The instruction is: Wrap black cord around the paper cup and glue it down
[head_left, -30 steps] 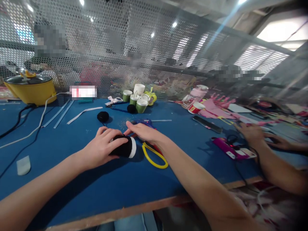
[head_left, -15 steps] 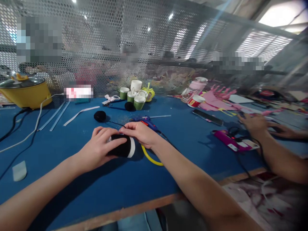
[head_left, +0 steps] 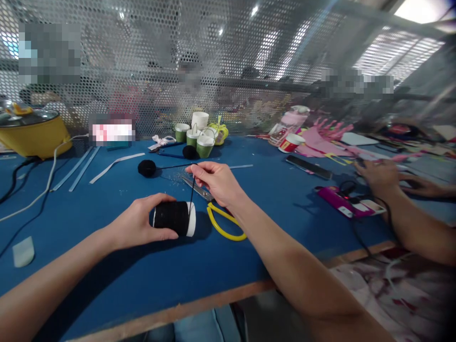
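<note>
Perforated metal screen [head_left: 153,52] at the far side, blue bench [head_left: 142,285] in front. Cup [head_left: 174,218] wound in black sits mid-bench, near side, lying sideways with its white end to the right. Left hand [head_left: 137,222] has it, fingers wrapped around the left end. Right hand [head_left: 219,183] is up, far-right of the cup, fingers pinching black yarn [head_left: 192,195]; strand runs left to the ball [head_left: 147,168] and down to the cup's right end. Scissors [head_left: 204,193], yellow handles, lie right of cup, partly hidden by right hand. Green cups [head_left: 205,146] farther back.
</note>
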Demonstrator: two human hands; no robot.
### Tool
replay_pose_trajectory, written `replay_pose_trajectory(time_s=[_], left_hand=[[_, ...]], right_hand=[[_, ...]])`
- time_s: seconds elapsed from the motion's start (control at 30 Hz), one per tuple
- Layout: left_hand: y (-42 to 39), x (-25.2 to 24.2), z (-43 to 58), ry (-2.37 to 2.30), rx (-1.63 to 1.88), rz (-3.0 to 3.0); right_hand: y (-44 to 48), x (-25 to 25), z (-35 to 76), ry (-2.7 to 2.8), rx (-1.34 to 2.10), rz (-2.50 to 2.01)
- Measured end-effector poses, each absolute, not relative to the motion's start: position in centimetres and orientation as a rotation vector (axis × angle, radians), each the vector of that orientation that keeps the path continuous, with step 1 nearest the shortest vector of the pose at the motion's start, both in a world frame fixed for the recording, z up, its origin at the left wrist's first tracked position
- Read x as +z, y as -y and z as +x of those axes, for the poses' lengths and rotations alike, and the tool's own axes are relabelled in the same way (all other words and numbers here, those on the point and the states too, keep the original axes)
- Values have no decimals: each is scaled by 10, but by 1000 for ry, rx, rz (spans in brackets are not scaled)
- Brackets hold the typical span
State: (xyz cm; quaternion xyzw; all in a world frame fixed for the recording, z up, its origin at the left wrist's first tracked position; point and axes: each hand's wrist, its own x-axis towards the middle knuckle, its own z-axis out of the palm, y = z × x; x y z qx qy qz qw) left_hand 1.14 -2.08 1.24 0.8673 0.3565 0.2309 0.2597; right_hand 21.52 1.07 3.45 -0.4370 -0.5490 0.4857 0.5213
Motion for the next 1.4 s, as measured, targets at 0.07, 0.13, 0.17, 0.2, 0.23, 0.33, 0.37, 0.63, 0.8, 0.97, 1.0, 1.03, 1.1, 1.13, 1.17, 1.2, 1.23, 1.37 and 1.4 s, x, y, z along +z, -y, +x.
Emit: replay_pose_trajectory(time_s=[0.07,0.13,0.17,0.2,0.23,0.33,0.37,0.63,0.8,0.97,1.0,1.03,1.1,1.13,1.17,1.2,1.23,1.37,1.4], left_hand=[[21,13,11,-956,592,2329],[22,13,11,-942,588,2328],[22,14,11,-937,588,2332],[22,14,12,-935,582,2340],[22,14,12,-933,572,2350],[23,15,13,-923,535,2387],[24,15,13,-917,530,2398],[26,13,13,-848,595,2463],[25,11,12,-787,712,2539],[25,8,12,-725,822,2590],[25,7,12,-720,835,2607],[25,7,11,-714,847,2626],[25,6,11,-708,874,2661],[25,6,11,-706,887,2678],[25,6,11,-704,900,2694],[25,6,11,-701,915,2711],[25,6,11,-695,929,2728],[24,8,12,-677,968,2791],[24,8,12,-671,972,2805]], right_hand=[[-11,35,215,1322,1122,-1062],[-11,35,215,1358,1056,-1083],[-11,35,215,1382,1020,-1094],[-11,35,215,1408,988,-1102],[-11,35,215,1433,962,-1107],[-11,32,214,1487,921,-1106],[-12,31,214,1496,919,-1103],[-11,26,213,1549,961,-1121],[-9,25,211,1565,976,-1143],[-10,22,211,1575,1020,-1167],[-11,21,211,1577,1027,-1167],[-11,21,211,1579,1035,-1166],[-11,20,211,1578,1049,-1164],[-12,19,210,1580,1053,-1164],[-12,19,210,1585,1055,-1167],[-12,18,210,1590,1056,-1171],[-12,18,210,1599,1056,-1174],[-11,17,210,1641,1059,-1190],[-11,17,210,1652,1058,-1194]])
